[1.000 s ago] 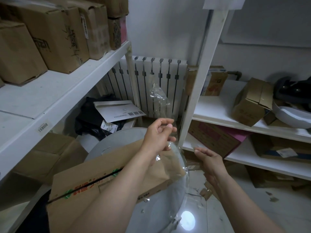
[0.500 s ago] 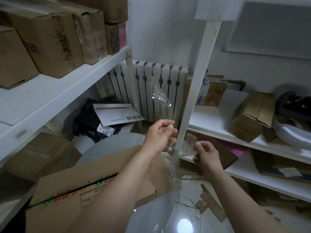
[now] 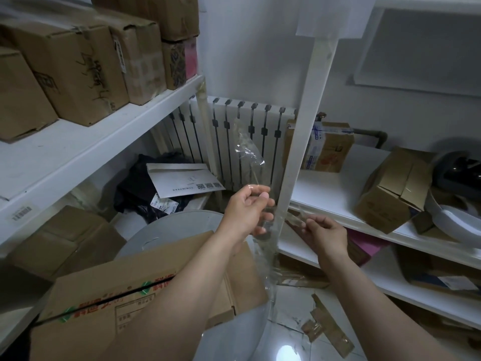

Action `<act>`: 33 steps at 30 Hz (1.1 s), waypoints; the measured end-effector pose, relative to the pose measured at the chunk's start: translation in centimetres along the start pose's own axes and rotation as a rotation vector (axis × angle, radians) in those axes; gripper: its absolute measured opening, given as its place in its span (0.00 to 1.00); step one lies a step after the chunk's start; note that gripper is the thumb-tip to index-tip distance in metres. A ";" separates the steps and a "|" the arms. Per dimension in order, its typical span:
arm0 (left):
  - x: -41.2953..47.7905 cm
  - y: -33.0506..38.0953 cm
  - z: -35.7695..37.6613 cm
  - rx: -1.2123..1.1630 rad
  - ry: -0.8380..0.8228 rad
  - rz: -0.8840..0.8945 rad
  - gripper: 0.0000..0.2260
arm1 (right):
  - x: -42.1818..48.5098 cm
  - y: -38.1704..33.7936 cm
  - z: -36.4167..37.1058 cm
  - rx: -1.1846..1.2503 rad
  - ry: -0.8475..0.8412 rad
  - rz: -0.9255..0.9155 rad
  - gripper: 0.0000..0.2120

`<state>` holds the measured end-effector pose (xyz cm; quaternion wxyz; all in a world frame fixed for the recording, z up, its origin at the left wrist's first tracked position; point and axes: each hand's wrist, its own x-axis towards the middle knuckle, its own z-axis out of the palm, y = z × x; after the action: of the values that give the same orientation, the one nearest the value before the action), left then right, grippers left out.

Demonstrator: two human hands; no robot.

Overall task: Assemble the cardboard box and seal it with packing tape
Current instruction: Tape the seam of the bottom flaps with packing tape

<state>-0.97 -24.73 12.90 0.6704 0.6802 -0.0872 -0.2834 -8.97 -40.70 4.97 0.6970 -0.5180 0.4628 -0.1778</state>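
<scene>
The white shelf post (image 3: 299,152) is taken as the landmark. The left hand (image 3: 247,212) is held just left of the post, its fingers curled and pinched on a strand of clear packing tape (image 3: 248,152). The tape's crumpled free end is seen standing up left of the post, in front of the radiator (image 3: 250,121). The right hand (image 3: 325,233) is held just right of the post and slightly lower, its fingertips pinched on the same tape. The hands are thus kept close together, with the post seen between them. More tape is seen hanging below the left hand (twisted and narrow).

A second earlier the right hand's fingers were stretched out; they are now closed on the tape. The film, then spread wide, is gathered into a strand. Since half a second ago little is altered. The cardboard box (image 3: 125,303) is left flattened on the round table (image 3: 182,225), low and left of the post, under the left forearm.
</scene>
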 end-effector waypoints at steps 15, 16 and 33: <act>1.2 1.2 -2.2 -0.062 0.097 -0.002 0.08 | 0.3 -3.1 3.6 -0.124 0.102 -0.077 0.06; 1.3 1.3 -2.5 -0.061 0.106 0.004 0.08 | 0.3 -3.2 3.9 -0.124 0.111 -0.075 0.06; 2.3 2.0 -3.5 -0.070 0.134 0.015 0.08 | 1.7 -3.5 5.0 0.062 0.226 -0.031 0.06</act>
<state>3.20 -23.06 14.01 0.7002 0.6732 -0.0370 -0.2351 -3.16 -40.56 7.45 0.6535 -0.4798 0.5246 -0.2599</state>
